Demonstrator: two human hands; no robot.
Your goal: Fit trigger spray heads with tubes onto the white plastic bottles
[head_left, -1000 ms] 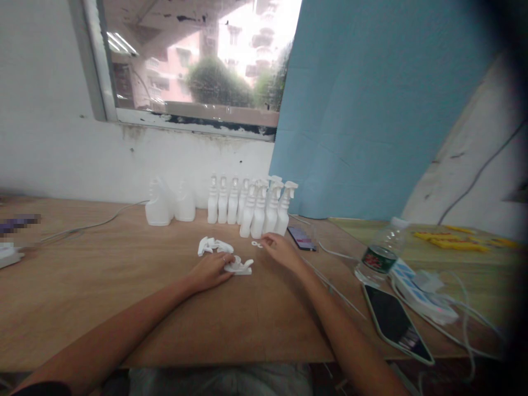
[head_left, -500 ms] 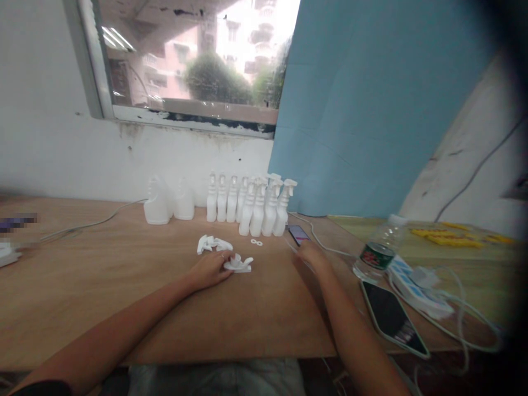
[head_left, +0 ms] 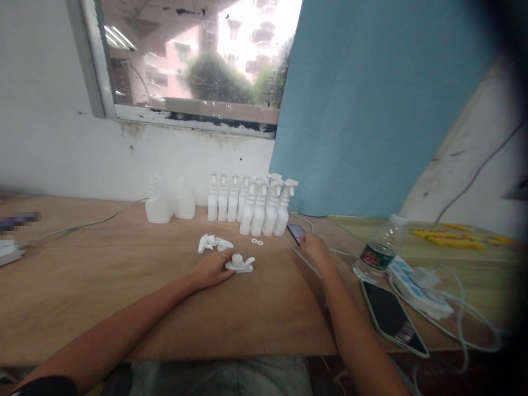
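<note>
My left hand (head_left: pixel 212 269) rests on the wooden table with its fingers closed at the near end of a white spray trigger head (head_left: pixel 240 264), which lies on its side. Just behind that hand lie more white trigger heads (head_left: pixel 214 243), partly overlapping. Two small white rings (head_left: pixel 257 241) sit to their right. My right hand (head_left: pixel 315 248) has curled fingers at the near edge of a small phone (head_left: pixel 296 233) lying on the table; the fingertips are partly hidden. A thin pale cord or tube (head_left: pixel 305 259) runs beside this hand.
Several white spray bottles (head_left: pixel 247 212) stand at the back, some with trigger heads. Larger white jugs (head_left: pixel 159 203) stand left of them. On the right are a water bottle (head_left: pixel 376 253), a dark-screened phone (head_left: pixel 391 319), a power strip (head_left: pixel 416 289) with cables and yellow pieces (head_left: pixel 449 237).
My right hand has shifted slightly, and the small phone has turned and slid a little to the left. My left hand stays at the trigger head, showing more of its round part.
</note>
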